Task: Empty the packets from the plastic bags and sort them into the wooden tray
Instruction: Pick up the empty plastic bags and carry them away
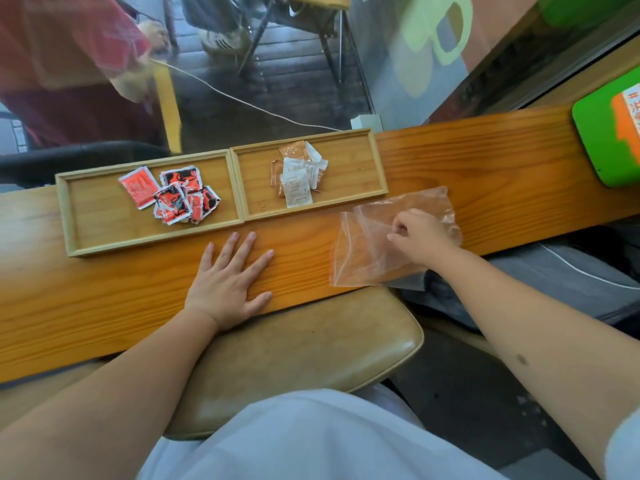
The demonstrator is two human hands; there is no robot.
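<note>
Plastic bag [367, 251] under right hand [420, 237] (fingers curled); left hand [228, 275] flat.

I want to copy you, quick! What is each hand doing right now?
Left hand: open, flat on the wooden counter, holding nothing.
Right hand: closed, pinching the clear plastic bag.

Nothing really readable here. The white-and-orange packets [298, 174] in the right tray have small print — too blurry to make out. The red packets [173, 197] on the left show graphics only, and the green board [609, 133] far right has orange characters — illegible.
</note>
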